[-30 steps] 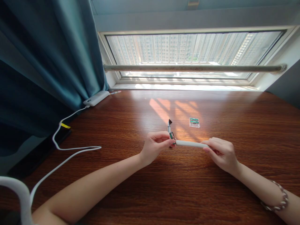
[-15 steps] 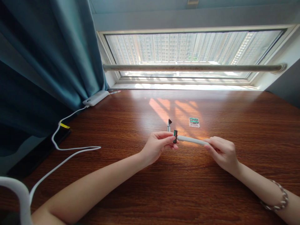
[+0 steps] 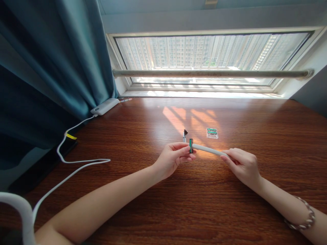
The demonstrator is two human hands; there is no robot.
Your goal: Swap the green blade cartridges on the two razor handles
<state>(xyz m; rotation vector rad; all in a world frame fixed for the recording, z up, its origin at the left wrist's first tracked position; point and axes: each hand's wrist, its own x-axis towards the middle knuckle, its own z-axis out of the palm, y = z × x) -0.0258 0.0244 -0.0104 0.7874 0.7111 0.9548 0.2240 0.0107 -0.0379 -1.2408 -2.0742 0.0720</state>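
Observation:
A white razor handle (image 3: 206, 149) is held above the wooden table (image 3: 163, 204) near its middle. My right hand (image 3: 241, 165) is closed around the handle's right end. My left hand (image 3: 175, 157) pinches the green and black razor head (image 3: 190, 145) at the handle's left tip. Just behind my left hand a small metal piece with a dark tip (image 3: 184, 134) lies on the table.
A clear pack of green razor cartridges (image 3: 212, 133) lies behind the hands in the sun patch. A white power bank (image 3: 104, 106) with a white cable (image 3: 76, 163) sits at the far left by a teal curtain (image 3: 51, 61). The window (image 3: 209, 58) runs along the table's far edge.
The razor has been lifted slightly and its left end raised. The razor head now shows side-on at the handle's tip between my left fingers. Both hands keep their hold.

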